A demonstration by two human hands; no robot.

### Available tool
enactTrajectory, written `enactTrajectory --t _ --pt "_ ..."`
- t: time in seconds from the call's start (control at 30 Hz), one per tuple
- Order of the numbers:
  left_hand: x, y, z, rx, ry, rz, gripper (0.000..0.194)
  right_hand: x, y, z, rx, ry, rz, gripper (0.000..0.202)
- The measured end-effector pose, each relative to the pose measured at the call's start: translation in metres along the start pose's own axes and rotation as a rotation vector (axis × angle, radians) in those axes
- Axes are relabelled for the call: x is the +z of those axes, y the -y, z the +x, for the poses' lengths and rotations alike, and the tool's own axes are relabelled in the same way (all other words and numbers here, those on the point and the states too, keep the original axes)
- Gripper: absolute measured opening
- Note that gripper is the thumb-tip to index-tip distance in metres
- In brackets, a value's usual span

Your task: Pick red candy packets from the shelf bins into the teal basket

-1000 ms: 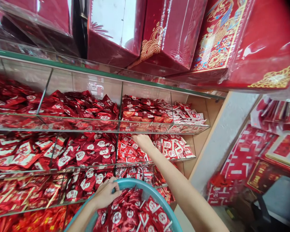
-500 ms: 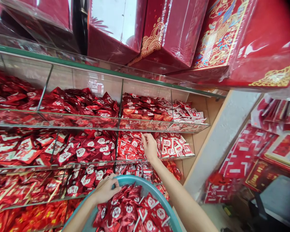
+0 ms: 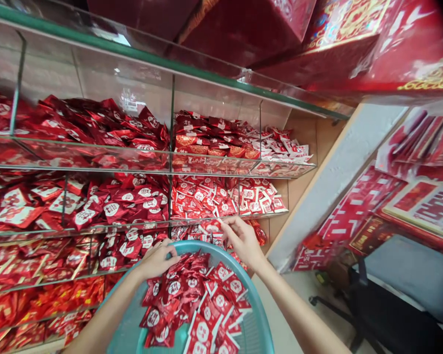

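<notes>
A teal plastic basket (image 3: 261, 309) holds many small red packets (image 3: 206, 314) with white round labels. My left hand (image 3: 158, 260) rests on the basket's far left rim, its fingers curled over the edge. Above the basket's far right rim is my right hand (image 3: 241, 241), thumb and forefinger pinched on a small red-and-white packet, of which only a pale edge shows. Just beyond it, a glass compartment (image 3: 203, 196) is filled with similar red-and-white packets.
Glass shelves (image 3: 133, 167) with dividers hold heaps of red packets. Large red boxes (image 3: 243, 29) stand on top. A grey-white wall edge (image 3: 339, 162) and hanging red goods (image 3: 358, 206) are at right, above a black chair (image 3: 395, 305).
My right hand has drawn back from the shelf compartment towards the basket. The view has tipped down, showing more of the basket and the chair.
</notes>
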State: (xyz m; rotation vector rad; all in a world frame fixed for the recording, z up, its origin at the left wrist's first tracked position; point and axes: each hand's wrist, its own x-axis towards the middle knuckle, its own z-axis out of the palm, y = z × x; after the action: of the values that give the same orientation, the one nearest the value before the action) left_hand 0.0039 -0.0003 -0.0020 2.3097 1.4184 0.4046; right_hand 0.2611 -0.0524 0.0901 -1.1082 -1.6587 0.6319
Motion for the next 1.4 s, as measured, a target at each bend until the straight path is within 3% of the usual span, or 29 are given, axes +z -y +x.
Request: enactTrajectory --t 0.17,0.3,0.47,0.6,0.7,0.87,1.17,1.4 --pt "0.000 -0.002 0.000 -0.007 -0.003 -0.024 0.030 0.002 -0.023 -0.040 0.057 0.280 -0.184 0.020" --pt "0.000 -0.002 0.000 -0.025 0.000 -0.021 0.030 0.005 -0.043 -0.056 0.081 0.449 -0.335 0.016" --pt "-0.001 -0.005 0.000 -0.035 0.010 0.007 0.031 0.004 -0.053 -0.046 0.090 0.656 -0.351 0.014" --pt "-0.001 -0.004 -0.001 -0.020 0.003 0.008 0.031 0.014 -0.055 -0.032 0.070 0.785 -0.496 0.016" --pt "0.000 -0.002 -0.001 -0.008 -0.012 -0.001 0.029 0.025 -0.055 -0.027 0.046 0.785 -0.565 0.019" --pt "-0.001 -0.003 -0.002 -0.008 -0.024 0.004 0.027 0.039 -0.056 -0.031 -0.026 0.671 -0.736 0.024" --pt "-0.002 -0.005 -0.003 -0.021 -0.028 -0.029 0.027 0.041 -0.056 -0.036 -0.056 0.683 -0.840 0.024" --pt "0.000 -0.002 -0.003 -0.008 -0.037 -0.038 0.026 0.033 -0.019 -0.009 -0.197 0.561 -0.700 0.014"
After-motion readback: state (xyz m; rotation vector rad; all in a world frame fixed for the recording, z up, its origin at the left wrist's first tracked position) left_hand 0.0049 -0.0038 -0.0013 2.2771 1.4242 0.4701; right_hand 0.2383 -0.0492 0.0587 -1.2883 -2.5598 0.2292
